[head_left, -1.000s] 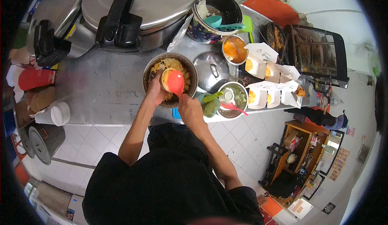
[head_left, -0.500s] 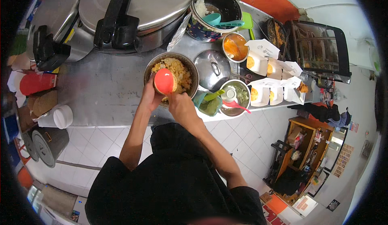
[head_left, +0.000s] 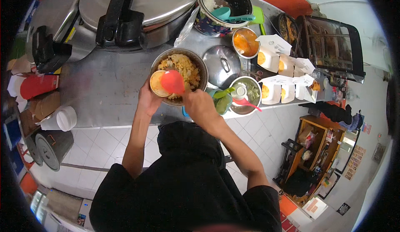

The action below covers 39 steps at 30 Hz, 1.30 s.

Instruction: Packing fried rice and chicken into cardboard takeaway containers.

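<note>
My left hand (head_left: pixel 149 101) is closed around a small round cup (head_left: pixel 158 83), filled with yellowish rice, at the near left rim of a metal pot (head_left: pixel 203 78). Fried rice (head_left: pixel 186 70) lies in that pot. My right hand (head_left: pixel 203 109) grips a red serving spoon (head_left: pixel 172 81), its handle mostly hidden by the fingers. The spoon's bowl overlaps the right side of the cup; whether they touch I cannot tell. Just right of my right hand sits a greenish container (head_left: pixel 222 104) of leaves. Behind it is a metal lid (head_left: pixel 221 71).
Two big pressure cookers (head_left: pixel 154 3) stand at the back left. A rice pot (head_left: pixel 204 17) with a teal ladle (head_left: pixel 227 15) is at the back. To the right are an orange sauce bowl (head_left: pixel 246 43), a bowl of greens (head_left: pixel 249 109) and several open food boxes (head_left: pixel 271 92).
The red spoon has shifted right, off the middle of the cup, and the rice in the cup now shows. My right hand has moved right; my left hand has moved slightly left.
</note>
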Each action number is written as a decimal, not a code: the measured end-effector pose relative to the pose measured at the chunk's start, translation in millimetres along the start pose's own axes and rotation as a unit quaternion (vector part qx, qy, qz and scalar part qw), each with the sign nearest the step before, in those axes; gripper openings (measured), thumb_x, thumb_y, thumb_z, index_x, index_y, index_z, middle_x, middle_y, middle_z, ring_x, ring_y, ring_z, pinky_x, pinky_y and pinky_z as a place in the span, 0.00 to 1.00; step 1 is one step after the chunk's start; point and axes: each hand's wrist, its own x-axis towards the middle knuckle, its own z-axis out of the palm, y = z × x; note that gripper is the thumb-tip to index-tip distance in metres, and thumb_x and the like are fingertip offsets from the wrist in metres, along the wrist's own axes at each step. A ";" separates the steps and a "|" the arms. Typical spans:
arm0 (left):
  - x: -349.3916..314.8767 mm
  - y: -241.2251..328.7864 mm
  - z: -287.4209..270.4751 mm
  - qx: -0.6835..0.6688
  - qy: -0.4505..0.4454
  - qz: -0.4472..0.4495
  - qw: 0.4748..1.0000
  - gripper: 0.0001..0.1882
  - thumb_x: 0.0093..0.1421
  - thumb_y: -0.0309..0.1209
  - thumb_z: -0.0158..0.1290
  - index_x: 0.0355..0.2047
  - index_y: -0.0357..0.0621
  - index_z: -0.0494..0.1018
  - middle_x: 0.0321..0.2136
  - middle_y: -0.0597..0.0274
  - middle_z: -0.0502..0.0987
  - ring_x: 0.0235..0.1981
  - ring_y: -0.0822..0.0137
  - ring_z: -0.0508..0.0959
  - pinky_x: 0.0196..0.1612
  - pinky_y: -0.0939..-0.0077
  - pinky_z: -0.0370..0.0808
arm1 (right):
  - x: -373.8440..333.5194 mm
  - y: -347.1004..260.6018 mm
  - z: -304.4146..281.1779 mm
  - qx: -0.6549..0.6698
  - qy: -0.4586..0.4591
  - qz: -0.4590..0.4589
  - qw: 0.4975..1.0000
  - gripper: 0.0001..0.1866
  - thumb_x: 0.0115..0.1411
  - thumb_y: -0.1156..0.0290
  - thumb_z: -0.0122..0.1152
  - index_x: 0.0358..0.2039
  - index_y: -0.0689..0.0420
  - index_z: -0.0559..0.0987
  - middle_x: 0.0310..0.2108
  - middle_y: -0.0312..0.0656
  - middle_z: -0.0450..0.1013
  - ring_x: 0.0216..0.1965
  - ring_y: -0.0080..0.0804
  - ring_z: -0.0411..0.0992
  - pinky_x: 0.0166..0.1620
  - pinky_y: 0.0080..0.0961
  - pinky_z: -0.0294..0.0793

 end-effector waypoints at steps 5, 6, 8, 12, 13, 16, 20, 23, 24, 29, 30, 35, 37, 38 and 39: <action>-9.2 6.5 -17.1 -0.010 0.087 0.092 0.992 0.26 0.75 0.47 0.28 0.60 0.45 0.64 0.59 0.59 0.70 0.61 0.62 0.68 0.64 0.59 0.63 | 13.4 19.5 -27.0 -0.074 -0.060 0.195 0.976 0.07 0.59 0.73 0.54 0.24 0.57 0.76 0.24 0.51 0.75 0.26 0.50 0.76 0.26 0.43 0.75; -13.0 5.2 -21.6 -0.011 0.090 0.092 0.992 0.26 0.75 0.47 0.28 0.60 0.45 0.64 0.59 0.59 0.70 0.61 0.62 0.68 0.64 0.59 0.63 | 15.4 24.5 -21.9 -0.111 -0.034 0.192 0.975 0.07 0.59 0.71 0.55 0.26 0.56 0.78 0.27 0.49 0.76 0.29 0.48 0.77 0.30 0.41 0.76; -15.1 7.1 -26.8 0.002 0.115 0.164 0.980 0.25 0.75 0.46 0.28 0.59 0.46 0.64 0.57 0.61 0.70 0.61 0.63 0.68 0.65 0.60 0.62 | 21.9 37.8 -8.0 -0.148 -0.003 0.190 0.971 0.07 0.60 0.69 0.56 0.28 0.55 0.80 0.29 0.47 0.77 0.33 0.45 0.78 0.33 0.39 0.77; -13.2 4.4 -52.3 0.029 0.138 0.243 0.960 0.24 0.75 0.46 0.29 0.59 0.47 0.63 0.56 0.63 0.70 0.60 0.64 0.68 0.64 0.62 0.63 | 29.4 50.6 35.9 -0.265 -0.125 0.180 0.939 0.10 0.60 0.63 0.58 0.33 0.52 0.84 0.34 0.41 0.78 0.44 0.38 0.76 0.45 0.36 0.73; -15.7 4.6 -55.3 0.027 0.143 0.252 0.957 0.24 0.75 0.46 0.29 0.59 0.47 0.63 0.56 0.63 0.70 0.59 0.64 0.69 0.63 0.62 0.64 | 30.2 51.2 42.5 -0.264 -0.147 0.185 0.935 0.10 0.61 0.63 0.57 0.33 0.51 0.85 0.35 0.39 0.78 0.47 0.36 0.75 0.48 0.35 0.71; -17.1 0.8 -59.3 0.018 0.155 0.265 0.951 0.23 0.75 0.46 0.28 0.59 0.47 0.62 0.55 0.63 0.70 0.59 0.64 0.69 0.62 0.63 0.65 | 27.0 54.9 56.2 -0.210 -0.161 0.182 0.947 0.10 0.60 0.65 0.57 0.30 0.52 0.85 0.32 0.43 0.79 0.41 0.40 0.78 0.42 0.37 0.74; -19.7 -7.3 -65.5 0.006 0.160 0.268 0.950 0.24 0.75 0.47 0.27 0.59 0.47 0.62 0.55 0.62 0.70 0.59 0.64 0.69 0.62 0.62 0.66 | 18.5 64.8 69.2 -0.152 -0.187 0.188 0.952 0.11 0.59 0.65 0.57 0.28 0.54 0.86 0.28 0.47 0.80 0.33 0.46 0.80 0.37 0.40 0.76; -27.5 -8.6 -65.4 0.004 0.165 0.262 0.951 0.24 0.75 0.47 0.28 0.59 0.47 0.62 0.55 0.62 0.70 0.59 0.64 0.69 0.62 0.63 0.65 | 21.3 63.0 69.2 -0.126 -0.118 0.160 0.972 0.14 0.56 0.63 0.59 0.23 0.59 0.84 0.22 0.53 0.77 0.27 0.52 0.79 0.31 0.45 0.77; -27.8 -9.0 -67.4 0.002 0.166 0.264 0.950 0.24 0.75 0.47 0.28 0.59 0.47 0.62 0.55 0.62 0.70 0.59 0.64 0.69 0.62 0.63 0.65 | 19.1 62.6 61.7 -0.113 -0.124 0.181 0.969 0.14 0.56 0.62 0.59 0.24 0.57 0.84 0.23 0.53 0.77 0.27 0.52 0.79 0.31 0.45 0.77; -35.9 -3.3 -73.0 0.020 0.151 0.263 0.953 0.22 0.75 0.45 0.29 0.59 0.47 0.62 0.55 0.62 0.70 0.59 0.65 0.69 0.62 0.62 0.66 | 12.0 51.2 19.4 0.007 -0.125 0.236 0.964 0.15 0.60 0.52 0.59 0.33 0.48 0.86 0.28 0.49 0.79 0.30 0.52 0.78 0.33 0.42 0.76; -34.5 -3.9 -73.5 0.018 0.151 0.265 0.952 0.22 0.75 0.45 0.29 0.59 0.47 0.62 0.55 0.62 0.70 0.59 0.65 0.69 0.62 0.62 0.66 | 7.8 52.9 13.6 0.005 -0.125 0.233 0.964 0.15 0.60 0.52 0.59 0.33 0.48 0.86 0.28 0.49 0.79 0.30 0.52 0.78 0.33 0.42 0.76; -26.6 -1.3 -50.6 0.017 0.118 0.239 0.964 0.21 0.75 0.44 0.29 0.58 0.47 0.63 0.55 0.62 0.70 0.59 0.65 0.70 0.62 0.62 0.66 | -9.2 37.8 -31.0 0.146 -0.043 0.227 0.962 0.12 0.60 0.59 0.64 0.37 0.54 0.86 0.23 0.48 0.78 0.23 0.42 0.77 0.28 0.35 0.73; -17.2 -1.8 -36.7 -0.003 0.091 0.214 0.973 0.22 0.75 0.44 0.30 0.58 0.47 0.64 0.55 0.62 0.71 0.58 0.65 0.70 0.62 0.62 0.66 | -10.9 16.8 -48.1 0.139 0.043 0.196 0.970 0.11 0.58 0.62 0.66 0.36 0.56 0.85 0.22 0.47 0.77 0.22 0.40 0.76 0.27 0.33 0.72; -11.5 -3.1 -30.0 -0.020 0.063 0.181 0.981 0.22 0.75 0.44 0.30 0.58 0.46 0.64 0.55 0.62 0.72 0.58 0.65 0.70 0.62 0.62 0.66 | -11.2 4.5 -57.8 0.132 0.129 0.171 0.968 0.11 0.57 0.65 0.68 0.36 0.58 0.85 0.21 0.46 0.76 0.21 0.38 0.74 0.26 0.32 0.71; -2.9 -6.8 -27.6 -0.036 0.038 0.169 0.984 0.23 0.74 0.45 0.32 0.58 0.45 0.66 0.55 0.61 0.73 0.58 0.64 0.71 0.62 0.63 0.66 | -8.6 -11.9 -66.1 0.061 0.132 0.136 0.980 0.09 0.57 0.68 0.67 0.35 0.60 0.84 0.21 0.44 0.74 0.20 0.40 0.73 0.25 0.34 0.70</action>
